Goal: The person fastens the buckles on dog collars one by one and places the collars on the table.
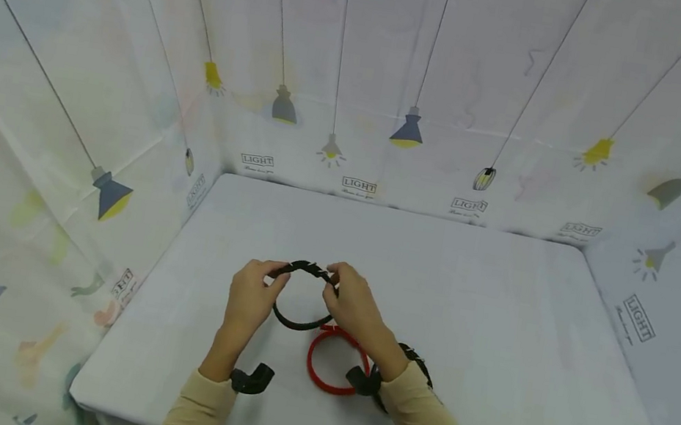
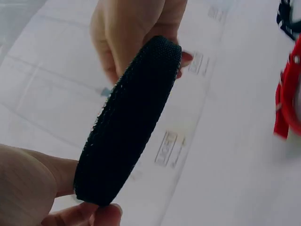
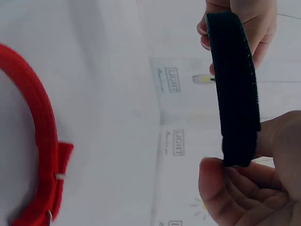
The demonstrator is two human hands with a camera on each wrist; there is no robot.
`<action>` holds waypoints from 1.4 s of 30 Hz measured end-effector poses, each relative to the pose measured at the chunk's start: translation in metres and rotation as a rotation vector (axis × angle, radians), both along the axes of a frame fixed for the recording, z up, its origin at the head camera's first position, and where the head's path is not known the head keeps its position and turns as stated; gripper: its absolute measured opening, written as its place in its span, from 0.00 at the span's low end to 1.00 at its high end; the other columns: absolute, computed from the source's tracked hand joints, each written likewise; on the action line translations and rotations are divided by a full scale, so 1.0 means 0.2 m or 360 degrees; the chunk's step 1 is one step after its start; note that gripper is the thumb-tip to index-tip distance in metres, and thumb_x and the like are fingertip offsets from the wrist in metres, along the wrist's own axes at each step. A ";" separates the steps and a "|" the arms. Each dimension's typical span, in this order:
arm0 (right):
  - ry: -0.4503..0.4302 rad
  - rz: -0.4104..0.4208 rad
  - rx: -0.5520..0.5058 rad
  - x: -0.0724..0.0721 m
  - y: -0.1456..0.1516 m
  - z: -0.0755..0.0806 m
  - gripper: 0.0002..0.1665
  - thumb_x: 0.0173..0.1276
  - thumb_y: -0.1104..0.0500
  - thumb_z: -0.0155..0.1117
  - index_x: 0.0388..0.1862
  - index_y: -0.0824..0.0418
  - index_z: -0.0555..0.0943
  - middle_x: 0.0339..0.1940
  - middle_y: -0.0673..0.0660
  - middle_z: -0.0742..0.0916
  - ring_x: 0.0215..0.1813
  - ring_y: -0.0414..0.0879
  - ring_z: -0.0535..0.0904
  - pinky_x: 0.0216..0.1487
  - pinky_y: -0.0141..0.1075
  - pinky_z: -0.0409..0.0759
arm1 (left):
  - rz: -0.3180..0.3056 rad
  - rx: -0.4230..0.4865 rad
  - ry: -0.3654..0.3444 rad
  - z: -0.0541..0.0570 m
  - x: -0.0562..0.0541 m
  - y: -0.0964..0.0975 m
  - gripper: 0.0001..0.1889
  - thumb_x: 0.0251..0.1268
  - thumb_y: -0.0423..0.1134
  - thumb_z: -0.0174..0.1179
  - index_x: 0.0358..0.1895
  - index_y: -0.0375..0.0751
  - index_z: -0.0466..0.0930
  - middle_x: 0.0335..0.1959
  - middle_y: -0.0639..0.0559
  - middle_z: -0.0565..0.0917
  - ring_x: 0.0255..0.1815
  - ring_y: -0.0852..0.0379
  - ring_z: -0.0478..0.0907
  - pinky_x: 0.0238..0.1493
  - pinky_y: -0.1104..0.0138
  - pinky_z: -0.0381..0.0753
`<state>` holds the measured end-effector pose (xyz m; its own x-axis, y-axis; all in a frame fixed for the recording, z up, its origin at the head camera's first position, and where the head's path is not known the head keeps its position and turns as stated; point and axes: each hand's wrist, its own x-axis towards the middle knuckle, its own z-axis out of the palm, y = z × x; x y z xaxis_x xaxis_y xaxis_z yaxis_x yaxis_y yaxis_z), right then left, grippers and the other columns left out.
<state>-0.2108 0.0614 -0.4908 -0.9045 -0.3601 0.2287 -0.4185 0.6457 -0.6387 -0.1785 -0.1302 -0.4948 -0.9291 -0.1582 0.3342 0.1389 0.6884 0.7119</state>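
Observation:
A black webbing strap (image 1: 296, 325) bent into a ring is held up above the white table between both hands. My left hand (image 1: 251, 291) pinches its left side between thumb and fingers. On the opposite side, the right hand (image 1: 356, 304) pinches the upper right of the ring. Seen from the left wrist, the strap (image 2: 127, 122) shows its broad woven outer face, with a hand at each end. From the right wrist, the thumb and fingers of the right hand (image 3: 263, 188) grip the near end of the strap (image 3: 237, 84).
A red strap ring (image 1: 311, 364) with small metal fittings lies on the white table (image 1: 500, 305), just below the held ring. Another black ring (image 1: 423, 367) lies to its right, partly hidden by the right wrist. Printed cloth walls (image 1: 364, 149) enclose the table's back and sides.

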 end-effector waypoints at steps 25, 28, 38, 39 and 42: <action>0.0264 -0.0136 0.0752 0.00 -0.27 -0.55 0.09 0.67 0.52 0.66 0.27 0.53 0.81 0.31 0.50 0.80 0.37 0.47 0.73 0.43 0.43 0.67 | 0.0182 -0.0129 -0.0355 -0.54 -0.03 -0.24 0.08 0.59 0.34 0.71 0.40 0.34 0.88 0.28 0.47 0.83 0.29 0.54 0.77 0.29 0.64 0.74; 0.0301 -0.0121 0.0738 0.00 -0.27 -0.55 0.10 0.65 0.53 0.67 0.25 0.53 0.81 0.29 0.50 0.79 0.35 0.46 0.71 0.41 0.42 0.65 | 0.0167 -0.0103 -0.0365 -0.55 -0.03 -0.24 0.08 0.59 0.33 0.70 0.41 0.33 0.87 0.28 0.47 0.82 0.28 0.54 0.77 0.29 0.64 0.74; 0.0455 -0.0250 0.0653 0.04 -0.19 -0.48 0.13 0.73 0.50 0.61 0.31 0.56 0.80 0.31 0.52 0.81 0.37 0.49 0.76 0.40 0.42 0.72 | 0.0242 -0.0231 -0.0280 -0.52 -0.05 -0.16 0.25 0.64 0.51 0.68 0.57 0.37 0.81 0.44 0.40 0.82 0.41 0.43 0.80 0.36 0.52 0.79; 0.0448 -0.0244 0.0618 0.05 -0.18 -0.45 0.14 0.74 0.51 0.60 0.29 0.56 0.79 0.29 0.52 0.81 0.34 0.48 0.76 0.38 0.40 0.74 | 0.0248 -0.0278 -0.0250 -0.51 -0.04 -0.15 0.26 0.65 0.53 0.66 0.58 0.38 0.80 0.46 0.39 0.81 0.45 0.41 0.79 0.38 0.50 0.79; 0.0353 -0.0203 0.0540 0.10 -0.13 -0.38 0.19 0.77 0.51 0.56 0.23 0.55 0.75 0.21 0.48 0.77 0.25 0.42 0.73 0.28 0.33 0.72 | 0.0211 -0.0440 -0.0118 -0.46 -0.02 -0.11 0.24 0.67 0.54 0.64 0.56 0.38 0.82 0.50 0.38 0.81 0.51 0.39 0.78 0.42 0.47 0.77</action>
<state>-0.1906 0.0357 -0.5662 -0.8889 -0.3369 0.3103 -0.4250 0.8593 -0.2846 -0.1826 -0.1532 -0.5860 -0.9300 -0.1921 0.3134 -0.0104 0.8661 0.4998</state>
